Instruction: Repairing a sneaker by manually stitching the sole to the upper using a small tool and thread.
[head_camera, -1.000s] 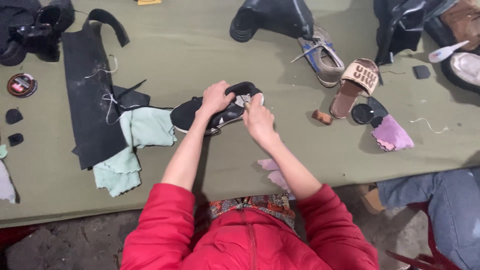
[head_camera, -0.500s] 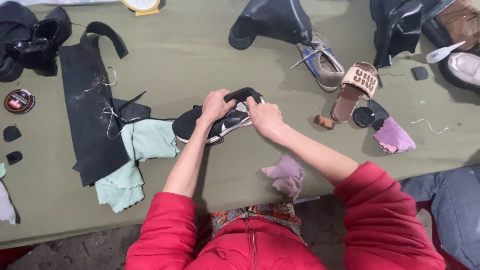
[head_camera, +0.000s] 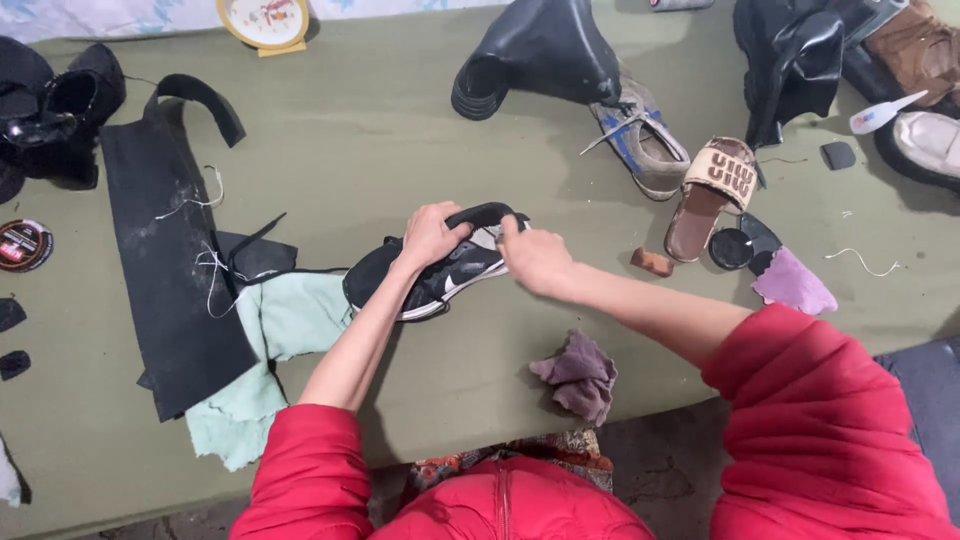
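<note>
A black sneaker with a white sole lies on its side on the olive-green table, in front of me. My left hand grips its upper edge near the opening. At the heel end my right hand pinches the shoe. Both arms wear red sleeves. A crumpled mauve cloth lies on the table just below my right forearm.
A pale green cloth and a black rubber sheet lie to the left. A tan slide sandal, a worn blue-grey shoe, black boots, a polish tin and a small clock surround the work spot.
My right arm has swung out to the right, uncovering the mauve cloth. The view has shifted slightly; both hands stay on the sneaker.
</note>
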